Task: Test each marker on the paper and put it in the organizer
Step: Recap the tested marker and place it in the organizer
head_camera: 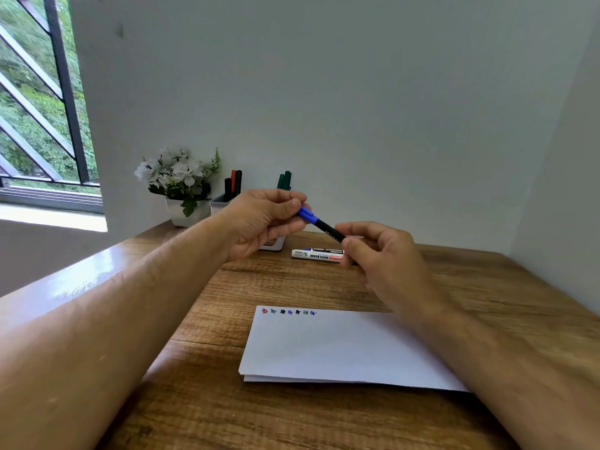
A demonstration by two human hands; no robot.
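The left hand's fingers are pinched shut around the blue cap of a slim black-barrelled marker, while the right hand's fingers are closed on the barrel's other end. Together the left hand and the right hand hold this marker in the air, tilted down toward the right, above the brown wood-grain surface. The cap sits on the barrel; whether it is fully seated cannot be told.

Just below the hands, 2 more markers lie flat on the surface side by side: a white whiteboard marker with a red band and, touching it behind, a dark-labelled permanent marker.

Nearer the person lies a white sheet of paper, with 7 small test scribbles in a row along its far edge, in red, green, black and blue.

Behind the left hand stands a white organizer against the wall, mostly hidden. Red and black markers stand upright in its left part, and green markers in its right part. Beside it on the left sits a white pot of white flowers.
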